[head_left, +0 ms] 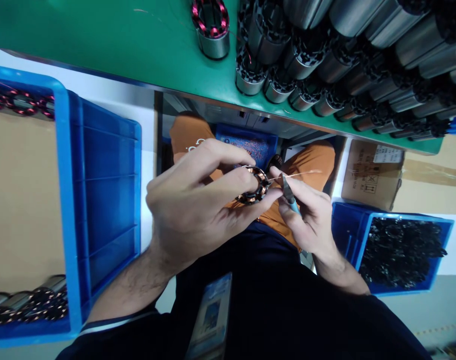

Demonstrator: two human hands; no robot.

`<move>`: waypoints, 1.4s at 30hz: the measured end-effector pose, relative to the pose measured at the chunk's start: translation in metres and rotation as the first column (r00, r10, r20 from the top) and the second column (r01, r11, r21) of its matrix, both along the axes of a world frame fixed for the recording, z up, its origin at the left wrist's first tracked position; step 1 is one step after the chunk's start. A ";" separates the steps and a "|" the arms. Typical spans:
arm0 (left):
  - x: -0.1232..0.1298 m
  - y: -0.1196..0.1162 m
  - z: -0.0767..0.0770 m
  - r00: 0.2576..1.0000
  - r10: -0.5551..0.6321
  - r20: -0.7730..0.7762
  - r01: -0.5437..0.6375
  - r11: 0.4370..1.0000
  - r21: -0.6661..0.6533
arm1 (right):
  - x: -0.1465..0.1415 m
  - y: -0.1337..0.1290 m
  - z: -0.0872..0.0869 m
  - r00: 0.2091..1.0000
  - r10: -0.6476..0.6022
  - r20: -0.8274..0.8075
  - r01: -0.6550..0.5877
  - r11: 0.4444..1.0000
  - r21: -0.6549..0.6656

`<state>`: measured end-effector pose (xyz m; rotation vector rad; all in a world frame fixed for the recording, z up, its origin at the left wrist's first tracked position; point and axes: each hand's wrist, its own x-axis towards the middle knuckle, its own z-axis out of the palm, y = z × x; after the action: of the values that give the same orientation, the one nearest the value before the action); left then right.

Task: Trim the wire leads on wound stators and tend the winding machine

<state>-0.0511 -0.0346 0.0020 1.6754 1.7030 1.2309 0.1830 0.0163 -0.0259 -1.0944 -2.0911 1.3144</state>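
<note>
My left hand point(201, 200) is closed around a motor stator point(264, 186) with copper windings and a dark end ring, held above my lap. Its thumb and fingers cover much of the part. Just right of it, my right hand point(306, 215) grips a small tool point(290, 194) with a dark metal head and a light-blue handle, perhaps cutters; most of the handle is hidden in the palm. A thin copper wire point(303, 173) runs from the stator past the tool's head and sticks out to the right.
On the green table point(100, 45) stand a stator with red windings point(212, 30) and rows of bare stator cores point(276, 85). A blue crate point(72, 210) with stators is at left. At right are a blue bin point(400, 252) of black parts and a cardboard box point(374, 172).
</note>
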 end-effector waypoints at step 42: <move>0.030 0.019 -0.064 0.382 0.368 0.848 -0.015 0.920 -0.392 | -0.012 0.025 -0.027 0.985 0.043 0.167 -0.058 0.995 0.086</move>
<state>-0.0209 -0.0160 -0.0616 0.3379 1.2338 1.4584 0.1712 0.0414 -0.0526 -1.1534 -2.2887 1.1735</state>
